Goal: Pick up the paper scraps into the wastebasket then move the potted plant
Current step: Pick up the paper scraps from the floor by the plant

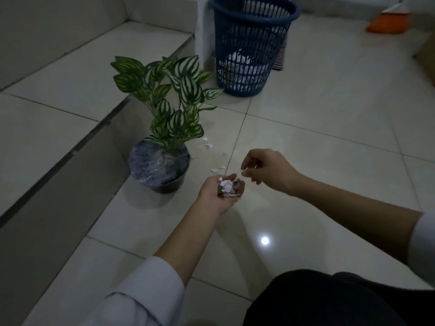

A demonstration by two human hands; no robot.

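My left hand (213,192) is cupped palm up, holding a pile of white paper scraps (227,187). Just right of it, my right hand (266,169) pinches a small scrap (244,171) between its fingertips above the pile. Several loose scraps (214,170) lie on the tiled floor between my hands and the potted plant (164,128). The plant has striped green leaves and a dark pot wrapped in clear film. The blue slatted wastebasket (249,50) stands farther back, with white paper inside.
A raised tiled step (70,95) runs along the left, right beside the pot. An orange broom head (388,22) rests at the far right. My dark-clothed knee (329,300) fills the lower right. Glossy floor tiles (317,114) stretch between me and the basket.
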